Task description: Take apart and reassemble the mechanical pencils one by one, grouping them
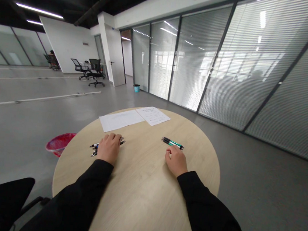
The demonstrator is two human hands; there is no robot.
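Note:
On the round wooden table [140,188], my left hand [109,148] lies over a loose group of pens [94,153], its fingers bent down around some of them. Black and white pen ends stick out on both sides of that hand, and a bit of blue shows beside it. How many pens it grips is hidden under the fingers. My right hand [176,161] rests on the tabletop with its fingers curled closed, and nothing shows in it. Just beyond its knuckles lies a neat row of black, white and green pens [172,143], side by side.
Two sheets, a blank-looking paper [121,120] and a printed paper [154,116], lie at the table's far edge. A red basket [59,144] stands on the floor to the left, near a black chair [0,198]. Farther off are a blue bin [136,88] and glass partitions.

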